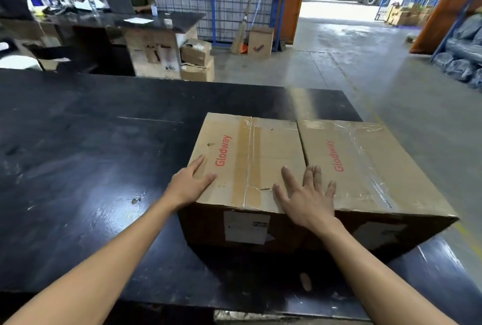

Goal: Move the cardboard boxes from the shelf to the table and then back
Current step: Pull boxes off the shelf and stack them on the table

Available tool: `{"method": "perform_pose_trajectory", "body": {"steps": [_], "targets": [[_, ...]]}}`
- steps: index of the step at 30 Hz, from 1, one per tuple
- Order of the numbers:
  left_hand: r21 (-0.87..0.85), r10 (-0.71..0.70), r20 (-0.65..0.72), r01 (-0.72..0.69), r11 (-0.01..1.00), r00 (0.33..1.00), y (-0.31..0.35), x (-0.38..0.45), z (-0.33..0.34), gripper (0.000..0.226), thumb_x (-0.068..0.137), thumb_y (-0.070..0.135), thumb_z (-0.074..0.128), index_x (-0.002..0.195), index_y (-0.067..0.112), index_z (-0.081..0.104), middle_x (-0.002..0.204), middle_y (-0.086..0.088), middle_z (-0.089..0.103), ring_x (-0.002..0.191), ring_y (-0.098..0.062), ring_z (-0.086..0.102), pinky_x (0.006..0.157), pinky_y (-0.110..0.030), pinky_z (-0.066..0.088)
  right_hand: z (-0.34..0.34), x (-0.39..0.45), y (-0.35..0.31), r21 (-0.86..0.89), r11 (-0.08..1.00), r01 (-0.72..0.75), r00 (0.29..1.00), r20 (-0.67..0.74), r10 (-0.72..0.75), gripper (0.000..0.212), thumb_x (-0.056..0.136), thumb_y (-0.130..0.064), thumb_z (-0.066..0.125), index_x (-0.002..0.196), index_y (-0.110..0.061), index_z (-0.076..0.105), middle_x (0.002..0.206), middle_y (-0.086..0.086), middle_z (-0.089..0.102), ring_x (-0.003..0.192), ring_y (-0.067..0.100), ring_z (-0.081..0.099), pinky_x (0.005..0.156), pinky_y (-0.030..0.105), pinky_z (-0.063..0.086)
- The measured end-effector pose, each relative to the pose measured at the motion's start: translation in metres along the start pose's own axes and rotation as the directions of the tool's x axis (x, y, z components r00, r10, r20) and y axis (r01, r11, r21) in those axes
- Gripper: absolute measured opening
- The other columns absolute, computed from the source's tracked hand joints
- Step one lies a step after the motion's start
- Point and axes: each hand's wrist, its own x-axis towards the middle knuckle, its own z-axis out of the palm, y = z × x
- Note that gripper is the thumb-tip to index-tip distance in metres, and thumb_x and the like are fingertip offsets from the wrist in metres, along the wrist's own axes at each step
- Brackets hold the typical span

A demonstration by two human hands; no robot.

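Two taped cardboard boxes are shown side by side, touching, on the dark worktop (91, 155), near its 3 o'clock edge. The left box (247, 163) lies directly ahead of both hands, at 12 o'clock; the right box (365, 168) lies toward 1 to 2 o'clock. The long axis of each box top, as marked by the tape seam and the red lettering, is seen to run from 6 toward 12 o'clock, away from the wearer.

The left hand (189, 183) is laid at the near 9 o'clock corner of the left box, with fingers straight and spread and the thumb on the top face; nothing is clasped. The right hand (306, 196) is placed flat, fingers apart, at the near 3 o'clock corner of the same box, its outer fingers reaching over the seam between the two boxes. The left box is thus bracketed by both hands, and it is judged the likelier one to be handled next; the right box is nearer the right hand only.

The shelf is not in view. The far sides and undersides of both boxes are hidden, the labels on their near faces cannot be read, and firm pressure by the palms cannot be confirmed.
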Motion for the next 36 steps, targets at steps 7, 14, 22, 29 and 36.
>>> {"method": "perform_pose_trajectory", "body": {"steps": [7, 14, 22, 29, 36], "targets": [[-0.054, 0.002, -0.039, -0.004, 0.999, 0.999, 0.005, -0.006, 0.006, 0.069, 0.088, 0.059, 0.059, 0.15, 0.043, 0.033, 0.151, -0.002, 0.046, 0.136, -0.029, 0.044, 0.112, -0.042, 0.036, -0.003, 0.003, 0.009, -0.025, 0.999, 0.033, 0.999, 0.002, -0.033, 0.062, 0.096, -0.067, 0.01, 0.153, -0.046, 0.002, 0.165, 0.016, -0.007, 0.151, 0.03, -0.011, 0.116, 0.06, -0.006], [-0.1, 0.005, -0.036, -0.008, 0.995, 0.999, 0.011, -0.011, 0.006, 0.068, 0.091, 0.057, 0.058, 0.152, 0.04, 0.032, 0.151, -0.002, 0.046, 0.129, -0.028, 0.049, 0.104, -0.04, 0.041, -0.011, 0.006, 0.049, -0.017, 0.982, 0.19, 0.982, 0.022, -0.189, 0.056, 0.1, -0.058, 0.004, 0.155, -0.046, 0.007, 0.167, 0.002, -0.003, 0.152, 0.017, -0.008, 0.119, 0.045, -0.002], [-0.133, -0.02, -0.019, 0.017, 0.991, 1.0, 0.008, -0.012, 0.003, 0.069, 0.091, 0.058, 0.057, 0.152, 0.04, 0.03, 0.149, -0.003, 0.047, 0.127, -0.03, 0.05, 0.104, -0.043, 0.043, -0.003, -0.003, 0.058, -0.057, 0.963, 0.264, 0.964, 0.017, -0.264, 0.073, 0.089, -0.073, -0.005, 0.156, -0.043, 0.0, 0.166, 0.007, -0.006, 0.151, 0.02, -0.013, 0.122, 0.047, -0.005], [-0.131, -0.014, -0.044, 0.009, 0.991, 0.999, 0.013, -0.017, 0.007, 0.069, 0.092, 0.054, 0.058, 0.153, 0.036, 0.031, 0.152, -0.004, 0.044, 0.131, -0.03, 0.048, 0.105, -0.04, 0.04, -0.002, -0.005, 0.051, -0.091, 0.968, 0.234, 0.972, 0.039, -0.231, 0.085, 0.081, -0.076, -0.008, 0.157, -0.036, -0.005, 0.165, 0.012, -0.009, 0.151, 0.023, -0.014, 0.122, 0.046, -0.006], [-0.115, -0.009, -0.065, 0.002, 0.993, 0.998, 0.012, -0.016, 0.01, 0.069, 0.092, 0.057, 0.056, 0.153, 0.037, 0.03, 0.152, -0.003, 0.044, 0.132, -0.03, 0.047, 0.104, -0.042, 0.041, -0.003, -0.004, 0.045, -0.065, 0.979, 0.192, 0.981, 0.041, -0.19, 0.077, 0.09, -0.075, 0.007, 0.156, -0.038, -0.004, 0.165, 0.015, -0.009, 0.151, 0.026, -0.015, 0.121, 0.042, -0.009]]}}
